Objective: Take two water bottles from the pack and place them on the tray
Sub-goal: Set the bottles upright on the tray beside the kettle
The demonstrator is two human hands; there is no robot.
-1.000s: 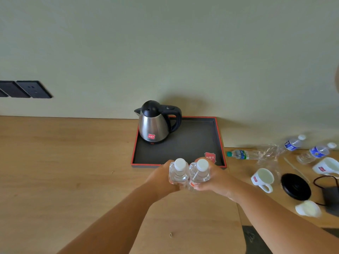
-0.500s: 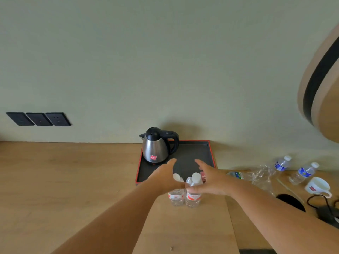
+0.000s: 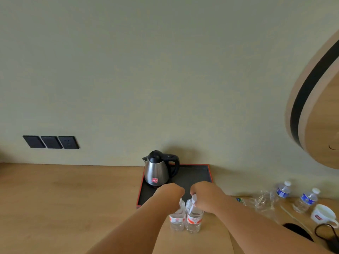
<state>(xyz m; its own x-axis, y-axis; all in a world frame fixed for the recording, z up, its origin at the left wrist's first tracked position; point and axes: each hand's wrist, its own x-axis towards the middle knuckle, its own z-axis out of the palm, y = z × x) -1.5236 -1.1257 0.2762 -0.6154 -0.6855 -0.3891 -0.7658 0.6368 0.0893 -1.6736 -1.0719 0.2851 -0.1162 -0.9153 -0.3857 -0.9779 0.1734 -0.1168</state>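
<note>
Bottles (image 3: pixel 185 218) now stand side by side on the table (image 3: pixel 73 208) just short of the tray (image 3: pixel 198 173), left hand (image 3: pixel 169 196) and right hand (image 3: pixel 206 196) re-closed over their necks, so tray placement remains.

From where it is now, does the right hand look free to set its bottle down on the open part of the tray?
Probably yes. The right hand grips the right bottle at the tray's near edge. The tray floor beyond looks bare; the kettle stands in the far left corner, off that path.
</note>
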